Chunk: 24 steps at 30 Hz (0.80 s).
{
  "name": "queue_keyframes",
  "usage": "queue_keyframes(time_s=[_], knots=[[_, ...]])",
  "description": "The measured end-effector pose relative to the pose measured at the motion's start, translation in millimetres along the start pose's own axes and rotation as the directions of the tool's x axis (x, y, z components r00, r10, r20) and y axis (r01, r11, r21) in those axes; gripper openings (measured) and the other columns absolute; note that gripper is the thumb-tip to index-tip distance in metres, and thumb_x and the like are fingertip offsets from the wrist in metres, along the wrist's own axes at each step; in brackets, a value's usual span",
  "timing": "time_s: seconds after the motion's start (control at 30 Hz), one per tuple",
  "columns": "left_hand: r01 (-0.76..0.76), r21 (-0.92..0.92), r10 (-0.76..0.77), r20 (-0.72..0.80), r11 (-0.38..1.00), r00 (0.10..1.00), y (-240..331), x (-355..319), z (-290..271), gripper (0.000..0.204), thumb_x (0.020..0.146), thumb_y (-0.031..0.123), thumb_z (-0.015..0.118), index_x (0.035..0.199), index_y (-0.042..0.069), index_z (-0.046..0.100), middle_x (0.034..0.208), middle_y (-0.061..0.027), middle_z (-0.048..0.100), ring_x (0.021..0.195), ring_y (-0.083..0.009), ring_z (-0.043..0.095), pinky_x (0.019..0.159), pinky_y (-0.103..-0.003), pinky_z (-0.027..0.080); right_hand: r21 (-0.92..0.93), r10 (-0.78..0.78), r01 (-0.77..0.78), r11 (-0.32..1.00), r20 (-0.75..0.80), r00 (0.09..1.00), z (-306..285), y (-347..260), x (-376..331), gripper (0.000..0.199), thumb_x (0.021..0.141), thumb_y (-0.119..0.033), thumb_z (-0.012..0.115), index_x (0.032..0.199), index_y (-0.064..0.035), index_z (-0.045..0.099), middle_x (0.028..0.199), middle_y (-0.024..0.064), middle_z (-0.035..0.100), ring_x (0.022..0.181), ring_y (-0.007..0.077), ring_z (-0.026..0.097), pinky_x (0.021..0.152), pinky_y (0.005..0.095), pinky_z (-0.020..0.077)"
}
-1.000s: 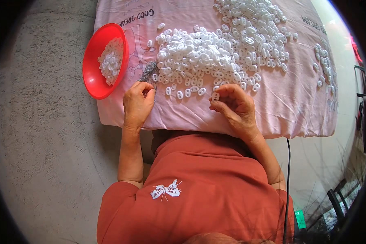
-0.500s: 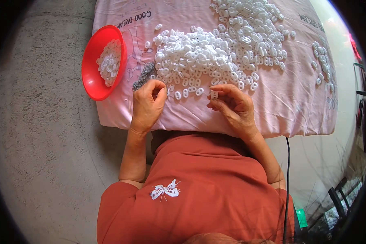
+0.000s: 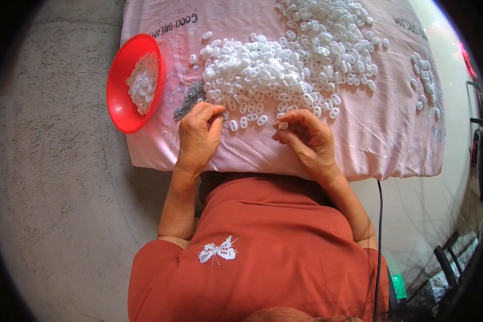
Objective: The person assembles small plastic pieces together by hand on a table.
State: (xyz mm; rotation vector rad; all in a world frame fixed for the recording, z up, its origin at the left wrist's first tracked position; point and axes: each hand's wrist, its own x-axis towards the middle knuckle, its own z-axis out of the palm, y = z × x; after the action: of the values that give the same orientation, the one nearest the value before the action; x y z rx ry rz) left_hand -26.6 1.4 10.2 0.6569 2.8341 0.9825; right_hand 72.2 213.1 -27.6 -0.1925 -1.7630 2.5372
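My right hand [image 3: 312,140] pinches a small white oval two-hole piece [image 3: 283,125] between thumb and fingers, just above the pink cloth. To its left, my left hand [image 3: 199,137] is closed in a pinch near the front of the white pile; anything between those fingertips is too small to make out. Right behind the left hand lies a heap of small grey pieces [image 3: 189,100]. A large pile of the same white two-hole pieces [image 3: 255,70] spreads beyond both hands, with several loose ones along its near edge.
A red bowl [image 3: 118,110] with clear-white small pieces [image 3: 143,83] in it stands at the table's left edge. More white pieces [image 3: 333,45] are heaped at the back, and a smaller scatter [image 3: 425,80] lies far right. A black cable [image 3: 379,231] hangs beside my right arm.
My left hand has shifted slightly right and its fingertips point more toward the right hand. The white piece in my right hand has turned a little; that hand stays nearly in place.
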Motion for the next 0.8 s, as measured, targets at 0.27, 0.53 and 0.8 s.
queue_keyframes(time_s=[0.27,0.53,0.8], knots=[[-0.05,0.025,0.05,0.02,0.998,0.999,-3.1,1.0,-0.9,0.011,0.075,-0.004,0.064,0.085,0.0,0.066,0.08,-0.0118,0.063,0.069,-0.0263,0.063,0.062,-0.033,0.049,0.009,0.002,-0.002,1.0,-0.005,1.0,1.6,-1.5,0.9,0.016,0.085,0.009,0.06,0.1,0.0033,0.058,0.091,0.0062,0.065,0.085,0.0108,0.065,0.076,0.0246,0.0555],[-0.064,0.056,0.057,0.114,0.996,0.992,-3.0,5.1,-3.2,0.006,0.078,-0.001,0.063,0.084,-0.002,0.063,0.077,-0.0099,0.059,0.065,-0.0177,0.059,0.06,-0.029,0.046,-0.014,0.017,-0.016,1.0,0.029,0.999,-0.5,0.0,0.0,0.017,0.089,0.005,0.058,0.105,0.0005,0.057,0.096,0.0045,0.064,0.085,0.0104,0.063,0.074,0.0217,0.0507],[-0.09,0.059,0.081,0.131,0.994,0.988,-1.9,5.2,-3.6,0.005,0.079,-0.002,0.06,0.084,-0.002,0.057,0.077,-0.0101,0.056,0.066,-0.0187,0.056,0.061,-0.029,0.045,-0.004,0.005,-0.005,1.0,0.014,1.0,1.0,-1.3,1.3,0.015,0.088,0.006,0.059,0.103,0.0019,0.057,0.093,0.0051,0.064,0.083,0.0099,0.064,0.073,0.0221,0.0527]])
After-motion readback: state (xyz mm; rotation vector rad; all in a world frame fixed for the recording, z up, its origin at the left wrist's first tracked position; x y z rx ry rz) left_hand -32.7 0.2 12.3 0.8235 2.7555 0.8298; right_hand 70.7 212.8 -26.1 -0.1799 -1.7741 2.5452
